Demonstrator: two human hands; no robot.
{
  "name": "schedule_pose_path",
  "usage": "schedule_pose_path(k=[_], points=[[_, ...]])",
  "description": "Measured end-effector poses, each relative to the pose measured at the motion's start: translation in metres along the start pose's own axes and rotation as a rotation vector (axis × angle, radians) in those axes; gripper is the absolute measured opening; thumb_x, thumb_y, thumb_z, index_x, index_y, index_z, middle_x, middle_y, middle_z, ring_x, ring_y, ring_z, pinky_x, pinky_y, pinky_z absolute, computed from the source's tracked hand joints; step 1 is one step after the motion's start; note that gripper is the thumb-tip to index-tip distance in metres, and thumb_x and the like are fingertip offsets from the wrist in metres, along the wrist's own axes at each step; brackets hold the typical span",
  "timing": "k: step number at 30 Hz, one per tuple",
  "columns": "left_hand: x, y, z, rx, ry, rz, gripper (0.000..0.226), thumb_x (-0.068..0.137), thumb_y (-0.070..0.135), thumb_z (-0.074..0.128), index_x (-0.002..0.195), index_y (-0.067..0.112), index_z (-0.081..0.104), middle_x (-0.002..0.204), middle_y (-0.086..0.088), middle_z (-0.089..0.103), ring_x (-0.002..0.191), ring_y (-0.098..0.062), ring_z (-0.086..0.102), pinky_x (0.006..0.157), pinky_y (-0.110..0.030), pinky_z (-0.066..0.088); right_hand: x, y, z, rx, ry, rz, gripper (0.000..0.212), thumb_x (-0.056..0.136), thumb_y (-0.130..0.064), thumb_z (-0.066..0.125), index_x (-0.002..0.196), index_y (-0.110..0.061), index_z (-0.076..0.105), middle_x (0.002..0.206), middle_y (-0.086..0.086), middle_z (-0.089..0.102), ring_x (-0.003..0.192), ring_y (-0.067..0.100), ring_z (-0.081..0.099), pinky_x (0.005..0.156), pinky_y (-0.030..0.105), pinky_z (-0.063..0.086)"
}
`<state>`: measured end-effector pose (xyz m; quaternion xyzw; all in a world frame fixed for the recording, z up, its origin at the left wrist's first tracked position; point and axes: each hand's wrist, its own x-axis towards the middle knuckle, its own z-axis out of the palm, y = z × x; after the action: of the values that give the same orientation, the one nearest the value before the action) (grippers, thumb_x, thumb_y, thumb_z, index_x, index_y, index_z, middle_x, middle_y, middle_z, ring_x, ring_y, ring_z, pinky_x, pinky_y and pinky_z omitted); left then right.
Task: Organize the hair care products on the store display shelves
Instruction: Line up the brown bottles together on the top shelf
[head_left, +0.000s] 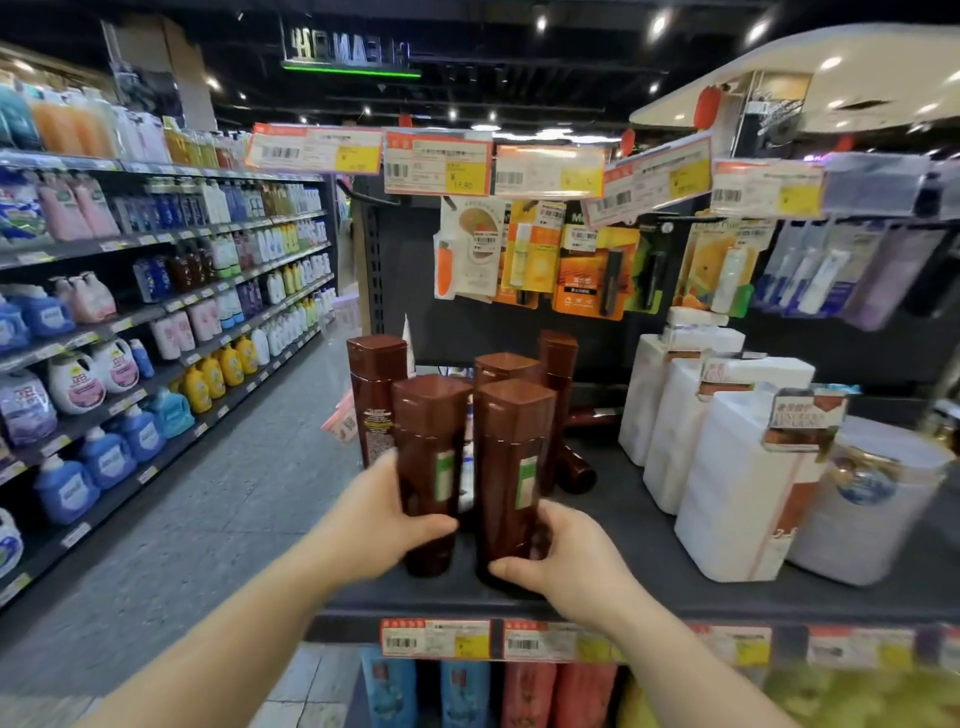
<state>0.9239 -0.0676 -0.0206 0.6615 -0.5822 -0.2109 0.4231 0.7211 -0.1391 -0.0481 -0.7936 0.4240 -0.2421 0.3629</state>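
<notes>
Hands (467, 540) around glossy brown bottles (472, 467)

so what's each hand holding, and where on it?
Left hand grips the left brown bottle low on its body; right hand grips the right brown bottle near its base.

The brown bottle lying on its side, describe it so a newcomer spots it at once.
Look at the dark shelf between the standing brown bottles and the white jugs. Behind them, against the back panel, rests the brown bottle lying on its side, the only brown one not upright.
</notes>
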Motion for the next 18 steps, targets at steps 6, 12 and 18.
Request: schedule_pose_path(k=[6, 12, 18], points=[[-0.002, -0.01, -0.01, 0.02, 0.015, -0.02, 0.056, 0.072, 0.015, 0.082, 0.117, 0.031, 0.052, 0.109, 0.019, 0.064, 0.101, 0.006, 0.059, 0.081, -0.012, 0.045, 0.003, -0.013, 0.021, -0.029, 0.026, -0.051, 0.034, 0.072, -0.035, 0.081, 0.102, -0.032, 0.064, 0.088, -0.019, 0.067, 0.079, -0.01, 0.059, 0.068, 0.006, 0.046], [-0.004, -0.007, -0.005, 0.02, 0.054, -0.043, 0.057, 0.074, 0.02, 0.081, 0.118, 0.034, 0.048, 0.109, 0.023, 0.059, 0.098, 0.007, 0.055, 0.077, -0.008, 0.04, 0.002, -0.013, 0.02, -0.012, 0.002, -0.047, 0.033, 0.075, -0.032, 0.08, 0.1, -0.038, 0.059, 0.078, -0.029, 0.058, 0.071, -0.019, 0.053, 0.06, 0.0, 0.04], [-0.012, -0.007, -0.01, -0.1, 0.075, -0.144, 0.07, 0.069, 0.02, 0.084, 0.127, 0.03, 0.047, 0.116, 0.009, 0.064, 0.109, -0.007, 0.061, 0.093, -0.032, 0.052, 0.002, -0.013, 0.021, -0.011, -0.002, -0.039, 0.033, 0.073, -0.034, 0.08, 0.098, -0.038, 0.059, 0.086, -0.024, 0.064, 0.078, -0.012, 0.059, 0.066, 0.005, 0.045]])
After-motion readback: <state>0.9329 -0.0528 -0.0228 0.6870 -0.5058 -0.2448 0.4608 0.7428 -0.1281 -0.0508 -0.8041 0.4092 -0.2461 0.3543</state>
